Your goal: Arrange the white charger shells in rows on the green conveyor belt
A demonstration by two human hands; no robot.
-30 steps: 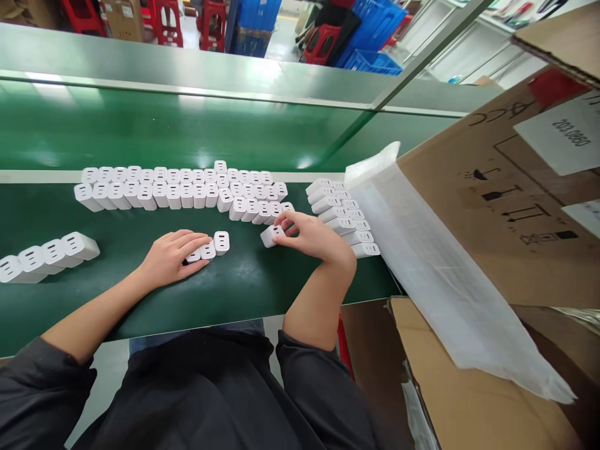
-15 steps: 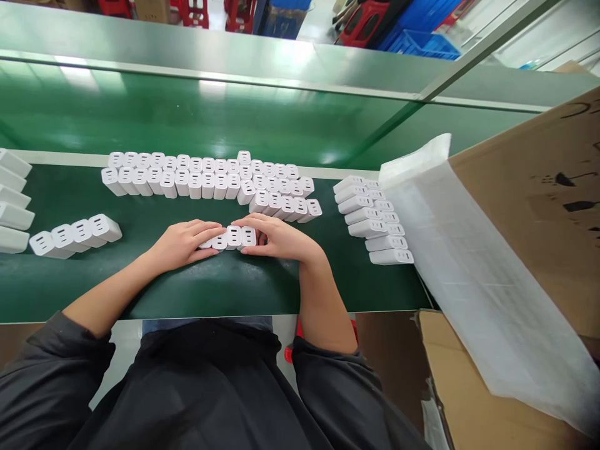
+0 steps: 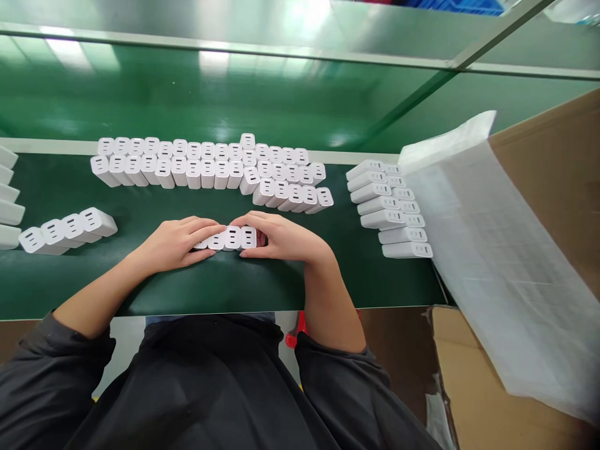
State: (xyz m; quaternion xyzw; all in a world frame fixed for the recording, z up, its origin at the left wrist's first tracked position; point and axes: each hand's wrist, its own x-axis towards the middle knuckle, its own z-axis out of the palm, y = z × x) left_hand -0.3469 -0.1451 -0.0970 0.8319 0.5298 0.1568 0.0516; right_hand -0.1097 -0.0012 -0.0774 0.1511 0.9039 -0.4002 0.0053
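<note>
A short row of white blocks with dark slots [image 3: 232, 238] stands near the front of the green table [image 3: 262, 290]. My left hand [image 3: 180, 242] grips the row's left end, its fingers covering part of the blocks there. Around the right end, my right hand [image 3: 276, 237] is closed with thumb and fingers. Behind both hands, several more white blocks [image 3: 193, 172] stand side by side in long rows. Another short, slanted row [image 3: 70, 231] lies to the left of my left hand.
Stacked white blocks [image 3: 382, 219] lie at the right, beside a cardboard box [image 3: 553, 162] draped with a white sheet [image 3: 473, 231]. More white blocks [image 3: 10, 203] sit at the left edge. A green panel [image 3: 210, 94] rises behind the table.
The view has tilted down and come a little closer, so less of the background shows. Both hands keep their hold on the short row, with hardly any movement.
</note>
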